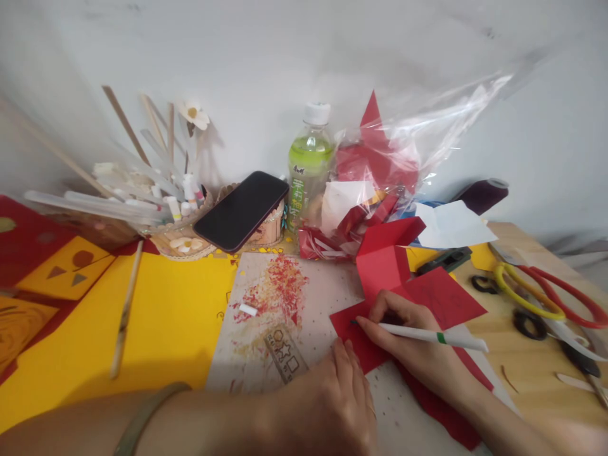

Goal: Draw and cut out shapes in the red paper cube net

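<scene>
My right hand (403,323) grips a marker pen (427,334) with a white barrel and a green band. The pen's tip touches a red panel of a folded paper piece (342,320). My left hand (332,396) rests with its fingers laid over the near edge of that panel. Several other red panels of the piece stand up or spread out behind and beside my right hand. One panel on the right (446,296) bears dark drawn lines. A clear stencil ruler (285,354) with cut-out shapes lies beside my left hand. A small white pen cap (247,310) is on the stained board.
Behind stand a phone (244,209), a green drink bottle (308,164) and a clear bag with red paper (380,164). Yellow card (175,323) with a thin stick (127,310) lies left. Scissors (536,291) and a black stapler (444,259) are right.
</scene>
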Motion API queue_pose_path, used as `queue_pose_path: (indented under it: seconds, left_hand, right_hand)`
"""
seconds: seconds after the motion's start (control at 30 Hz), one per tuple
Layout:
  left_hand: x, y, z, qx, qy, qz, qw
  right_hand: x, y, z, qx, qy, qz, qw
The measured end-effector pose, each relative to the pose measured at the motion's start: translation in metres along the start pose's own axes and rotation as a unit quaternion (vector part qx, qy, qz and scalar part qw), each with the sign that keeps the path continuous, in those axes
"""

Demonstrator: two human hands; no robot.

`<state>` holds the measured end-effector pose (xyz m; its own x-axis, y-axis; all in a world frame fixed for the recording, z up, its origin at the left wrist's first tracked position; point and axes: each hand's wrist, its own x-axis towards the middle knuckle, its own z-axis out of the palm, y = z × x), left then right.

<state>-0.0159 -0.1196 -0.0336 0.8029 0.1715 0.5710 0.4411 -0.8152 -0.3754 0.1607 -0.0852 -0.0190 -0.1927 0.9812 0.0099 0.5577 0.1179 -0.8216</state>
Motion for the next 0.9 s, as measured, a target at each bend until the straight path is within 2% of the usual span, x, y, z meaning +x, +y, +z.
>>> queue_pose_path:
  seconds: [0.27, 0.5, 0.7, 0.9]
  left_hand:
    - [0.000, -0.002, -0.002, 0.002, -0.013, 0.005, 1.000]
    - [0.000, 0.000, 0.000, -0.001, 0.001, -0.001, 1.000]
    - [0.001, -0.001, 0.000, 0.007, -0.003, 0.006, 1.000]
    - [-0.001, 0.000, 0.000, 0.006, -0.004, 0.005, 1.000]
  right_hand:
    - [0.002, -0.003, 0.000, -0.030, -0.008, 0.008, 0.999]
    - [-0.002, -0.008, 0.000, -0.002, -0.069, 0.004, 0.998]
    - [-0.002, -0.009, -0.002, -0.025, -0.044, 0.010, 0.999]
    - [-0.002, -0.009, -0.004, -0.003, -0.018, 0.006, 1.000]
